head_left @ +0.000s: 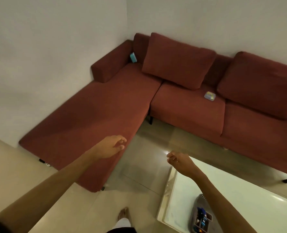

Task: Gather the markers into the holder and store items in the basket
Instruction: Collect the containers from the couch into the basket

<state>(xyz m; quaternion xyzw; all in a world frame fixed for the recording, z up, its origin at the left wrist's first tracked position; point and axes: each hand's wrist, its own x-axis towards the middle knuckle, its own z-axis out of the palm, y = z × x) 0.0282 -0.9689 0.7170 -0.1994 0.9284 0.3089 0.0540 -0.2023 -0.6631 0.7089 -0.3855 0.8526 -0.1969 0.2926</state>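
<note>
Both our left hand [111, 147] and right hand [179, 161] hang loosely curled, holding nothing. The grey plastic basket [200, 214] sits lower right; we should reach the small pale box [210, 95] at centre right squarely.

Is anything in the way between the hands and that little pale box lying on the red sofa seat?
Nothing visible blocks it. Both the left hand and the right hand are empty, above bare floor. The small pale flat box lies alone on the red fabric sofa seat, just in front of the back cushions, with open seat before it.
</note>
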